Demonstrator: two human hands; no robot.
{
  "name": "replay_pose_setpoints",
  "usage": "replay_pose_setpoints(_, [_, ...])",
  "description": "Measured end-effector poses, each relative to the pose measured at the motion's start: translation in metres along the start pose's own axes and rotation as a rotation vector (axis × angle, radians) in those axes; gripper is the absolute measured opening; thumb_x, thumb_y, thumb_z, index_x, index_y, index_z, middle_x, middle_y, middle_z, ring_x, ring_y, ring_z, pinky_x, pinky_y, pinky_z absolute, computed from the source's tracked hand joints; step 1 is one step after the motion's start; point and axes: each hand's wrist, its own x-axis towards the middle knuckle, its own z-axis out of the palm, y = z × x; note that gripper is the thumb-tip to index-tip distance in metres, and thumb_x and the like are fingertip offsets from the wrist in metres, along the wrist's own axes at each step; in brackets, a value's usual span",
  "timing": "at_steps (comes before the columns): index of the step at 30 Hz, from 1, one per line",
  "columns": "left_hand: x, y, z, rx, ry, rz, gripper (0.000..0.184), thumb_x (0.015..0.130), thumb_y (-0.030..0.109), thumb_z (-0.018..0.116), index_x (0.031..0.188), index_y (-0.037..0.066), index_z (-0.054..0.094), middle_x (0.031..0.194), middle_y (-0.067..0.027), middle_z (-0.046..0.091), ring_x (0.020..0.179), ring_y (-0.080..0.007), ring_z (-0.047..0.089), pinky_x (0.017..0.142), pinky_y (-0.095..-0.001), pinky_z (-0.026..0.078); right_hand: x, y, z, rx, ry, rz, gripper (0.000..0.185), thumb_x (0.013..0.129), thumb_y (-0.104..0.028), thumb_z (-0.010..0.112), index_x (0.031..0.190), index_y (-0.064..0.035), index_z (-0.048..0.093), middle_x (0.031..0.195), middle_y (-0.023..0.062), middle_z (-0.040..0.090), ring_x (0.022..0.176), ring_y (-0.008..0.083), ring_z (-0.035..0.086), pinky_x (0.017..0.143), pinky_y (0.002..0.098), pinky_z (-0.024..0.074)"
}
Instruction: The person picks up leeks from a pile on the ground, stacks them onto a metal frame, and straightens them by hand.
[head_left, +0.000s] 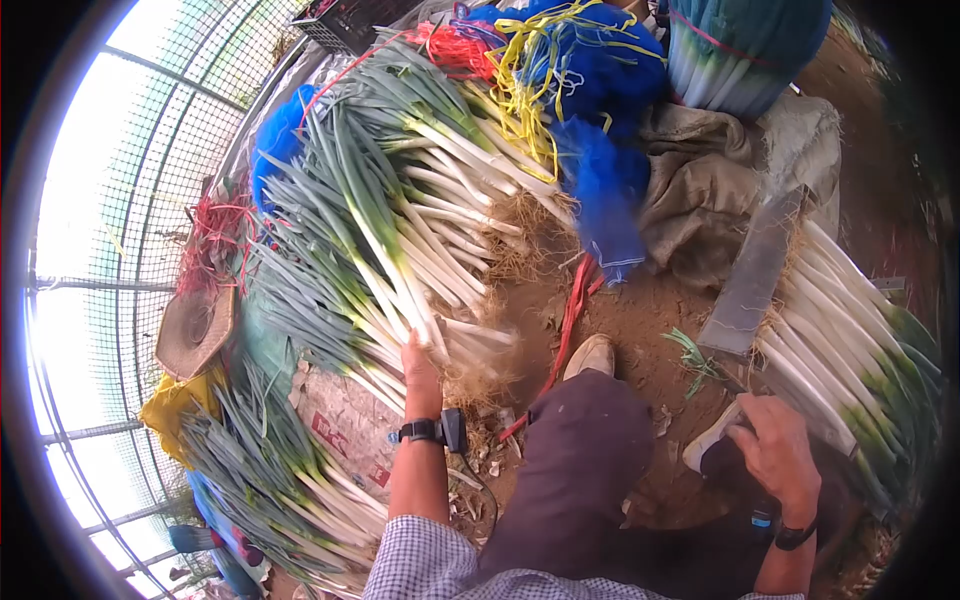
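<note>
My left hand (422, 372) is closed round the white stems of a leek (385, 240), at the lower edge of a large pile of leeks (300, 235). The held stalk lies slanting over the pile, its green leaves toward the upper left and its roots blurred. On the right, my right hand (775, 450) is above my leg with its fingers curled; whatever they may hold is too small to make out. Beyond it, more leeks (830, 330) lie with their roots against a flat grey metal plate (755, 275).
A second leek pile (290, 480) lies at the lower left, near a woven hat (195, 330). Blue netting (600, 170), yellow ties (520, 90) and brown sacking (700, 190) are at the top. A tied leek bundle (740, 55) stands behind. Red strips (570, 330) lie on the soil.
</note>
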Motion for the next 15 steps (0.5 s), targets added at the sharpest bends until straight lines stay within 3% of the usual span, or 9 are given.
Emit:
replay_pose_setpoints(3, [0.03, -0.026, -0.02, -0.043, 0.006, -0.138, 0.031, 0.101, 0.017, 0.058, 0.125, -0.002, 0.057, 0.111, -0.0135, 0.068, 0.093, -0.0286, 0.068, 0.081, -0.046, 0.06, 0.002, 0.001, -0.001, -0.021, -0.039, 0.029, 0.041, 0.079, -0.01, 0.078, 0.115, 0.0011, 0.061, 0.095, 0.0159, 0.063, 0.09, 0.0363, 0.06, 0.079, 0.046, 0.0487])
replay_pose_setpoints(7, [0.032, -0.02, -0.009, -0.082, 0.003, -0.15, 0.028, 0.098, 0.013, 0.064, 0.121, -0.001, 0.058, 0.108, -0.0107, 0.068, 0.094, -0.0253, 0.068, 0.079, -0.0431, 0.059, 0.005, 0.0, 0.0, -0.04, -0.064, 0.066, 0.038, 0.081, -0.011, 0.076, 0.113, 0.0007, 0.06, 0.093, 0.0157, 0.062, 0.091, 0.0361, 0.059, 0.079, 0.046, 0.0478])
replay_pose_setpoints(11, [0.021, -0.005, -0.005, 0.209, 0.026, -0.147, 0.029, 0.099, 0.019, 0.063, 0.117, -0.003, 0.056, 0.105, -0.0143, 0.068, 0.088, -0.0267, 0.068, 0.077, -0.0442, 0.059, 0.007, 0.001, 0.0, -0.04, -0.09, 0.081, 0.038, 0.081, -0.012, 0.076, 0.114, 0.0005, 0.06, 0.094, 0.0157, 0.062, 0.091, 0.0365, 0.059, 0.08, 0.0469, 0.0474])
replay_pose_setpoints(12, [0.029, -0.013, -0.02, 0.083, -0.021, -0.121, 0.032, 0.099, 0.021, 0.064, 0.117, -0.003, 0.054, 0.105, -0.0152, 0.068, 0.086, -0.0261, 0.069, 0.075, -0.0436, 0.059, 0.007, 0.001, 0.0, -0.044, -0.097, 0.081, 0.038, 0.081, -0.012, 0.076, 0.114, 0.0006, 0.06, 0.095, 0.0157, 0.062, 0.091, 0.0367, 0.059, 0.08, 0.047, 0.0474])
replay_pose_setpoints(15, [0.001, 0.021, -0.005, 0.374, 0.106, -0.078, 0.034, 0.099, 0.023, 0.064, 0.12, -0.001, 0.053, 0.104, -0.016, 0.068, 0.087, -0.0262, 0.069, 0.074, -0.0422, 0.059, 0.007, 0.0, -0.001, -0.041, -0.097, 0.078, 0.039, 0.082, -0.012, 0.075, 0.115, 0.0008, 0.06, 0.095, 0.0159, 0.062, 0.092, 0.0372, 0.059, 0.08, 0.0472, 0.0473])
